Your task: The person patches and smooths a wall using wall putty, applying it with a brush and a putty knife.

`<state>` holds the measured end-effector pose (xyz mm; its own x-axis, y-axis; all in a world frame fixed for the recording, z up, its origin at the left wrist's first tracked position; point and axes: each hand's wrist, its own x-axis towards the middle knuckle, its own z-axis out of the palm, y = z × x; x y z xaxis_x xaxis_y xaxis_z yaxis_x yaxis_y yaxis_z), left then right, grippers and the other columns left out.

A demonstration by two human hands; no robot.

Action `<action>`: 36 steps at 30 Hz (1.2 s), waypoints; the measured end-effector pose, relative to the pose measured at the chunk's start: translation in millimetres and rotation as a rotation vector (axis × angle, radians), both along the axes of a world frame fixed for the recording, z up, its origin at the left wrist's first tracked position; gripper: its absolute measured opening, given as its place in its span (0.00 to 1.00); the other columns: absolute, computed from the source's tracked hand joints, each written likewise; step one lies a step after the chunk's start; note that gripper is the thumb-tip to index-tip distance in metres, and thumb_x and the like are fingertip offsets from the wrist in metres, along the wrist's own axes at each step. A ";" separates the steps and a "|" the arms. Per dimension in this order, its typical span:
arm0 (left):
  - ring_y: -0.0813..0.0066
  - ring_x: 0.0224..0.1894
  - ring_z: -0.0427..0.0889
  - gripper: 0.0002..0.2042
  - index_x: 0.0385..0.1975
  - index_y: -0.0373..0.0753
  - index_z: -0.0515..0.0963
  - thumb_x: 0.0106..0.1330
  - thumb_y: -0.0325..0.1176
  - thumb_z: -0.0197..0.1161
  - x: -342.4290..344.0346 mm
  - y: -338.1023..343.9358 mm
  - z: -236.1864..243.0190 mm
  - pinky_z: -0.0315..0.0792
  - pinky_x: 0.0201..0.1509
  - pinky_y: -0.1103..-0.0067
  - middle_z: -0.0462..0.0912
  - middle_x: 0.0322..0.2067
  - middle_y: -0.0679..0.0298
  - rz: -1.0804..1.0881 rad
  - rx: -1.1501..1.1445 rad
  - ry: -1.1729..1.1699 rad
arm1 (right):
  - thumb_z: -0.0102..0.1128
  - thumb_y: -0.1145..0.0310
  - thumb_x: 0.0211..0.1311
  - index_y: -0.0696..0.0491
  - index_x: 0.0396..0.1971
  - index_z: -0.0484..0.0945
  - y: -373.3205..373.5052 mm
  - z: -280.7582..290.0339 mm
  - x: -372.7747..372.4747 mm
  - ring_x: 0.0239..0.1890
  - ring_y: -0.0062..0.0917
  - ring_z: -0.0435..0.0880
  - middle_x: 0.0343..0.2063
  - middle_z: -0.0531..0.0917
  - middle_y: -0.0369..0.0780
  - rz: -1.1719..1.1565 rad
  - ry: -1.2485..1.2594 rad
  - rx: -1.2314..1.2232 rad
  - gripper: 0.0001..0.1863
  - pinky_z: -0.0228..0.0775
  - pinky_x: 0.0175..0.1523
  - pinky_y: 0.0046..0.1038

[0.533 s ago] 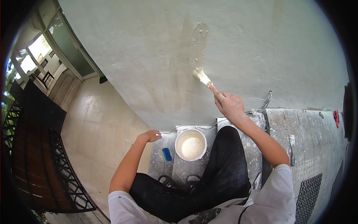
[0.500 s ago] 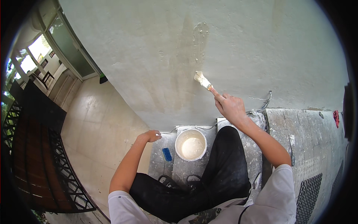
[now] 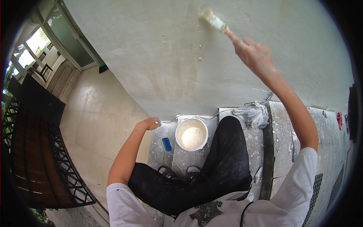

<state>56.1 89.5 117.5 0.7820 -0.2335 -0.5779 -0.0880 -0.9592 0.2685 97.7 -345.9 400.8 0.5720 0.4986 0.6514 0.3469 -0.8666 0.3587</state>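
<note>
My right hand (image 3: 256, 56) is closed round the handle of a paintbrush (image 3: 214, 20). The brush's pale bristles lie at the upper part of the grey-white wall (image 3: 143, 41), over a damp, darker streak. Below that streak a small white blob clings to the plaster. My left hand (image 3: 150, 123), its fingers curled in, hovers by the wall's lower corner with white specks at the fingertips; whatever it may hold is hidden. Between my left hand and my bent knee stands a white bucket (image 3: 191, 133) partly filled with creamy white paint.
A blue scrubbing brush (image 3: 166, 144) lies left of the bucket. Right of my knee sits a crumpled plastic bag (image 3: 258, 115) beside a step edge, with wires from the wall above it. A black metal railing (image 3: 72, 166) curves along the left, past the tiled floor (image 3: 90, 109).
My right hand has carried the paintbrush up the wall, and the thick white smear there is now largely spread out. My left hand stays curled near the corner.
</note>
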 end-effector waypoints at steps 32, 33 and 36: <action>0.54 0.56 0.70 0.22 0.49 0.43 0.74 0.61 0.50 0.52 -5.3 20.4 -6.7 0.63 0.60 0.68 0.73 0.52 0.53 0.023 0.017 -0.006 | 0.58 0.68 0.56 0.41 0.57 0.69 11.9 -35.2 -13.3 0.12 0.19 0.70 0.15 0.69 0.32 0.242 -0.059 0.118 0.26 0.64 0.15 0.25; 0.54 0.56 0.70 0.22 0.49 0.43 0.74 0.61 0.50 0.51 -1.6 12.7 -6.1 0.63 0.60 0.68 0.73 0.52 0.53 0.034 0.025 -0.007 | 0.58 0.68 0.56 0.41 0.57 0.69 9.6 -32.2 -5.9 0.12 0.19 0.70 0.15 0.69 0.32 0.231 -0.062 0.114 0.26 0.64 0.15 0.25; 0.54 0.55 0.70 0.22 0.49 0.43 0.74 0.61 0.50 0.51 0.8 -0.6 -1.0 0.63 0.60 0.68 0.73 0.52 0.53 0.032 0.012 -0.012 | 0.56 0.68 0.57 0.42 0.59 0.66 11.1 -48.7 8.8 0.14 0.23 0.73 0.17 0.72 0.34 0.157 -0.030 0.099 0.27 0.66 0.17 0.27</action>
